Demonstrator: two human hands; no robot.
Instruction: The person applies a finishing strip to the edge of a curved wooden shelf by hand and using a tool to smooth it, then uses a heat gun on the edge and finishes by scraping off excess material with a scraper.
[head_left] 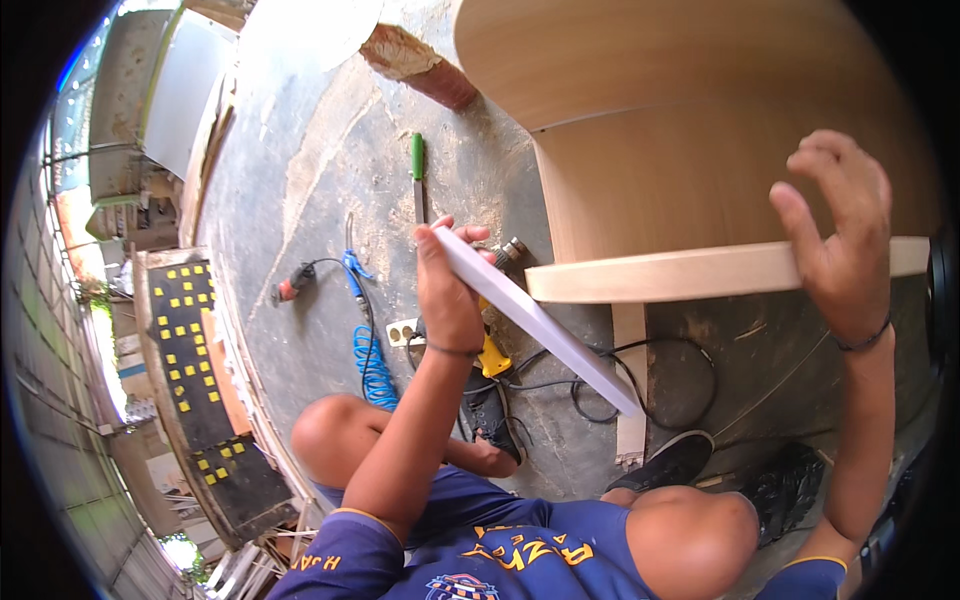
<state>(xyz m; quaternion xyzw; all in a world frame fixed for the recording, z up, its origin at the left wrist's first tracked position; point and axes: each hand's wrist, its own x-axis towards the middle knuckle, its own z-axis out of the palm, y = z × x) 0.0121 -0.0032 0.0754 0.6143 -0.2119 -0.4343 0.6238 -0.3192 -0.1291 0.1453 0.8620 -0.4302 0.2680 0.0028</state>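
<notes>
Floor's left edge: a black board dotted with yellow squares point(183, 345) lay along this side of the grey, dusty floor point(320, 220).
Red hand tool: a small red-and-dark hand tool point(288, 289) lay on the floor, near that board.
Blue air line: a blue blow gun point(355, 275) lay beside it, with a coiled blue hose point(374, 368) nearer the person's knee.
Far floor: a rough-ended, reddish-brown cylinder point(425, 70) was there, and nearer the hands a green-handled tool with a flat blade point(417, 160).
Left hand: the person's left hand point(448, 300) was closed around the upper end of a long, narrow white strip point(545, 330), thumb on the near side.
White strip: it slanted down to the right above the floor, in front of a yellow-bodied power tool point(493, 357) and a looped black cord point(714, 380).
Pale wood: a large wood-grained piece with a curved outline point(640, 180) stood to the right, its thick front edge above a flat pale slat point(629, 325).
Right hand: the right hand point(845, 240) gripped nothing, thumb and fingers spread wide at that front edge's right end; contact could not be told.
</notes>
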